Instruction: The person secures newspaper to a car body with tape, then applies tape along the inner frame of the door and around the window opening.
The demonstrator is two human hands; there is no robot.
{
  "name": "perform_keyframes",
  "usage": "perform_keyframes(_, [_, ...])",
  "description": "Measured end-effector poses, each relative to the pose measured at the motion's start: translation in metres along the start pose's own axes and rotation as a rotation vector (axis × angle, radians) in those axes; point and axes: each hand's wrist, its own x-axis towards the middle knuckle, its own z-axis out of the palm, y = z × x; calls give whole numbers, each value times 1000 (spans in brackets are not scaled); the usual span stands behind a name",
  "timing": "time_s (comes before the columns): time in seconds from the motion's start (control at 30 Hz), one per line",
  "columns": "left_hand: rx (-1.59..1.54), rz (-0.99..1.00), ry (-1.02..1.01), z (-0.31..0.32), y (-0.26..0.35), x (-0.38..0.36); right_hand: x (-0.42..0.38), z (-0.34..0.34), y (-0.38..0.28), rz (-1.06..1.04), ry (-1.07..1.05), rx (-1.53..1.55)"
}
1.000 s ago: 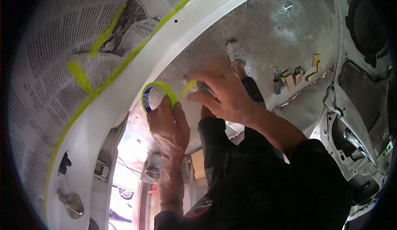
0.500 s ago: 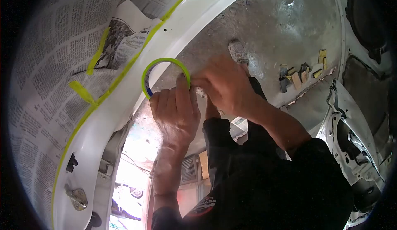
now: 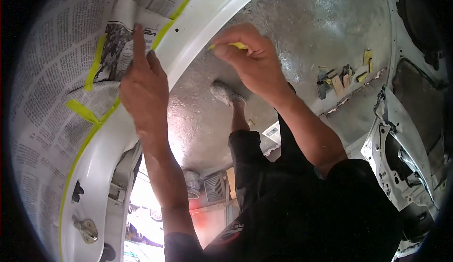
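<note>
My left hand [image 3: 144, 90] is over the newspaper sheets [image 3: 52, 73], its index finger stretched out onto a folded, partly loose piece [image 3: 123, 14]. Its fingers are apart and show nothing between them; the palm side is hidden. Yellow-green tape [image 3: 81, 156] runs along the border between the newspaper and the white car body frame [image 3: 198, 21], and short strips [image 3: 82, 110] lie on the paper. My right hand [image 3: 252, 57] is raised over the floor to the right of the frame, pinching a short piece of yellow tape [image 3: 239, 45]. The tape roll is not visible.
Small sanding blocks and pads [image 3: 337, 83] lie in a group on the concrete floor [image 3: 302, 31]. A white car door [image 3: 401, 149] stands at the right. A metal latch [image 3: 87, 230] sits on the frame at lower left. A bucket [image 3: 192, 182] is near the bottom.
My left hand has moved up and left from beside the frame onto the newspaper. The green tape roll it held is out of sight. My right hand has risen slightly, and a tape piece now shows in it.
</note>
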Motion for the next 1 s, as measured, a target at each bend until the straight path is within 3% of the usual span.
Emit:
perform_keyframes(0.1, [-1, 33, 71, 5, -5, 10, 1, 0, 8, -134, -51, -299])
perform_keyframes(0.2, [-61, 67, 142, 5, -8, 16, 1, 19, 5, 221, 9, 117])
perform_keyframes(0.3, [-116, 103, 241, 4, -8, 24, 16, 36, 4, 194, 60, 156])
perform_keyframes(0.4, [-161, 91, 243, 3, -8, 30, 41, 55, 8, -2, 96, 103])
perform_keyframes(0.47, [-270, 68, 251, 7, -9, 31, 55, 67, 5, -2, 111, 290])
perform_keyframes(0.6, [-353, 64, 254, 6, -6, 32, 85, 97, 0, -61, 290, 335])
perform_keyframes(0.7, [-391, 82, 258, 6, -8, 32, 100, 100, -8, 150, 149, 484])
perform_keyframes(0.83, [-385, 53, 231, 2, -6, 32, 104, 92, -25, 106, 71, 392])
perform_keyframes(1.0, [-414, -6, 192, 7, -12, 33, 121, 110, -14, 99, 175, 65])
